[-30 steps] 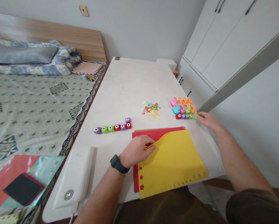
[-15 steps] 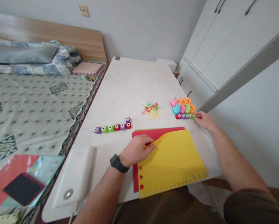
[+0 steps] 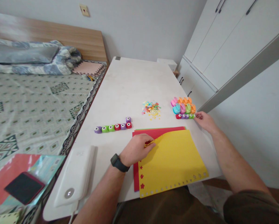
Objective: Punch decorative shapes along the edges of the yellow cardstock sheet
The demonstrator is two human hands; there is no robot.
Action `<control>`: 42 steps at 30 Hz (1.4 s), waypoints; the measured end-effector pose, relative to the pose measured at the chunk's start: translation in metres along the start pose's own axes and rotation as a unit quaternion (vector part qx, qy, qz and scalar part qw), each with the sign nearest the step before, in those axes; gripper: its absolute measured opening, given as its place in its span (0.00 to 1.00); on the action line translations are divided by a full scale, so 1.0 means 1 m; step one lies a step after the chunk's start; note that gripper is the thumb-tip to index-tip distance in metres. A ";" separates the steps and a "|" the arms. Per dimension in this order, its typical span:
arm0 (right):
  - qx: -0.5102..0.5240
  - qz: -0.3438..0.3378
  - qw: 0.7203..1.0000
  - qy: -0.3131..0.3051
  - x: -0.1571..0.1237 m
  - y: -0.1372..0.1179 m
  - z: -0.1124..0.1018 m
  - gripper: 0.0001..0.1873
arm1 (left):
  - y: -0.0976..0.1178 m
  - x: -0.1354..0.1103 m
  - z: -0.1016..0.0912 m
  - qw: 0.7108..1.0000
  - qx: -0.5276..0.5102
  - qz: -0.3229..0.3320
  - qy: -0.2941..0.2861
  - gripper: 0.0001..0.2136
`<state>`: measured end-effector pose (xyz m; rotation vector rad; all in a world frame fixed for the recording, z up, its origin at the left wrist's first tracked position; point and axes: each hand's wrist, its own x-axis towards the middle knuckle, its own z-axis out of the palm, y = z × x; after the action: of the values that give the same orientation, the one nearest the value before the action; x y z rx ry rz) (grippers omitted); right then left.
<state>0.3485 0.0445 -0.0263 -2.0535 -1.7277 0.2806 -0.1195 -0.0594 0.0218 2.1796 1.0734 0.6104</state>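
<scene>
The left hand (image 3: 136, 150), with a black wristwatch (image 3: 118, 163) above it, lies at lower centre, its thumb and fingertips pressed together in a pinch on the curled-up corner of a yellow craft sheet (image 3: 172, 163). The sheet lies directly under and to the right of that hand, its lower edges perforated with small punched shapes. Three sheets are stacked: the yellow on top, a red craft sheet (image 3: 158, 133) beneath it, and a green craft sheet (image 3: 160, 128) showing only as a thin strip along the far edge. The right hand (image 3: 206, 121), at centre right, has its fingers loosely together, touching the end of a row of five small craft punches (image 3: 185, 116); whether it grips the last punch cannot be told from this view. Just behind that row sit eight larger craft punches (image 3: 183, 105) in two rows of four. Left of centre are seven small craft punches (image 3: 113, 126) — six in a line, one set behind its right end. A loose pile of punched paper shapes (image 3: 151, 109) lies at centre, uncounted, on the white tabletop (image 3: 134, 84). One white power bank (image 3: 74, 175) lies at lower left.
</scene>
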 end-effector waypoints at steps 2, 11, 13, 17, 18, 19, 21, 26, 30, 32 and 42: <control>0.018 0.003 1.000 0.001 -0.001 0.000 0.000 0.18 | -0.001 0.000 0.000 1.000 0.002 -0.001 0.003 0.08; 0.046 0.031 0.994 0.094 -0.003 -0.024 -0.012 0.23 | -0.003 0.000 -0.001 0.999 0.026 -0.028 0.014 0.10; 0.063 0.018 0.990 0.126 -0.003 -0.044 -0.017 0.21 | -0.004 0.000 0.000 0.999 0.034 -0.029 0.017 0.10; 0.100 -0.059 0.985 0.129 -0.009 -0.102 -0.019 0.15 | -0.003 -0.001 0.000 0.998 0.046 -0.036 0.020 0.10; 0.112 -0.079 0.983 0.123 -0.011 -0.119 -0.017 0.14 | -0.003 -0.001 0.000 0.998 0.046 -0.037 0.018 0.10; 0.126 -0.100 0.982 0.102 -0.015 -0.137 -0.014 0.14 | -0.002 -0.001 0.000 0.998 0.045 -0.037 0.017 0.09; 0.151 -0.153 0.976 0.043 -0.022 -0.175 -0.006 0.15 | -0.002 -0.001 -0.001 0.998 0.043 -0.035 0.016 0.09; 0.188 -0.268 0.942 -0.078 -0.043 -0.271 0.028 0.14 | -0.002 -0.002 0.000 0.998 0.045 -0.032 0.024 0.09; 0.099 -0.336 0.922 -0.163 -0.046 -0.331 0.067 0.16 | -0.006 -0.002 0.003 0.998 0.044 -0.028 0.029 0.10; 0.061 -0.351 0.915 -0.190 -0.043 -0.351 0.086 0.18 | -0.008 -0.001 0.004 0.998 0.046 -0.028 0.031 0.11; 0.034 -0.340 0.906 -0.248 -0.029 -0.368 0.123 0.09 | -0.008 0.000 0.003 0.998 0.023 -0.046 0.035 0.12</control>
<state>-0.0340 0.0857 0.0285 -1.2616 -2.5654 0.6569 -0.1220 -0.0565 0.0138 2.1484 1.2280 0.6298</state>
